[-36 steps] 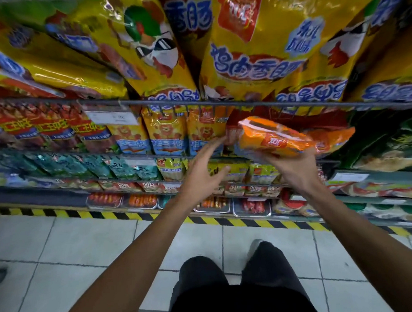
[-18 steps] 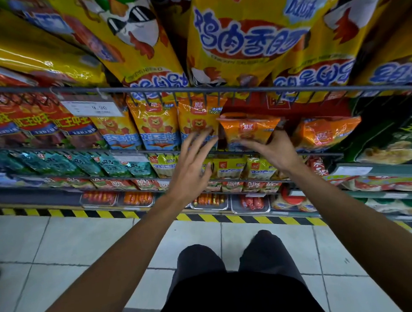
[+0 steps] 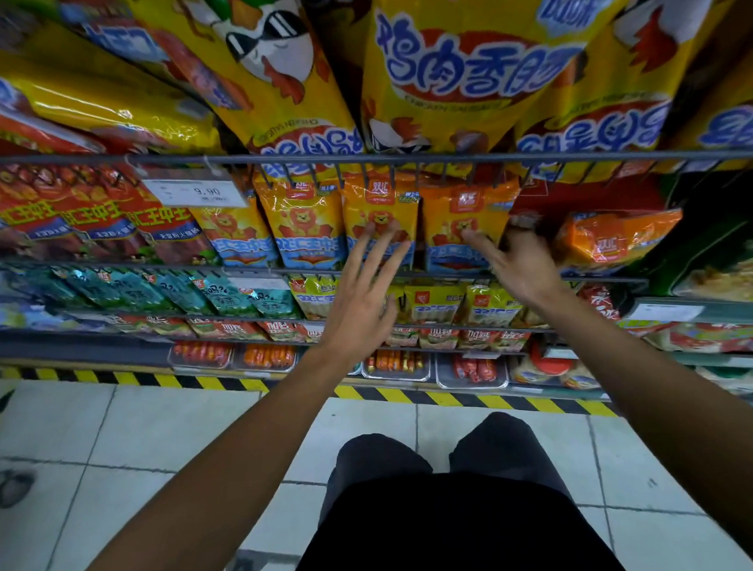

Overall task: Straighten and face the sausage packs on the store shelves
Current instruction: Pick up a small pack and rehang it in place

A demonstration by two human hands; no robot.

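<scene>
As hands [image 3: 362, 303] splay, glossy flat packs [image 3: 462, 221]

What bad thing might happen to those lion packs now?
The right hand presses only one corner of the rightmost lion pack, so it might twist crooked. The left hand fingers brush the next lion pack and may push it back. The orange pack lies slumped and might slide off.

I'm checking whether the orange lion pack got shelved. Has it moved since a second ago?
Yes. The orange lion pack went from lying flat in the right hand to upright behind the shelf rail, beside the other lion packs.
</scene>
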